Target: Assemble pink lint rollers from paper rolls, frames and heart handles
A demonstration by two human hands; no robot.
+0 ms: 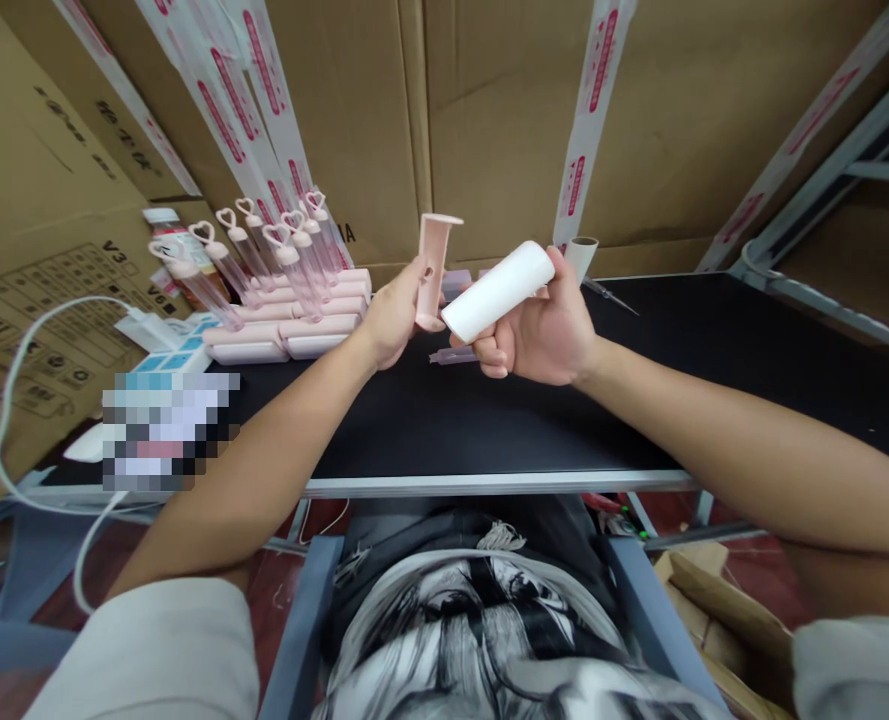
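My left hand is closed around a pink plastic half-shell, held upright with its hollow side turned to the right. A smooth white cylinder, like a paper roll, lies slanted in my right hand, its lower end close to the shell's bottom. The fingers of that hand wrap it from below and behind. Both pieces are raised over the black table. Beneath them lies a purple plastic piece, with more purple parts partly hidden behind the hands.
Several pink units with clear, heart-topped tubes stand at the left. Near them are a bottle, a power strip and a blurred-out phone on a white cable. A white roll and a thin pointed tool sit behind my right hand.
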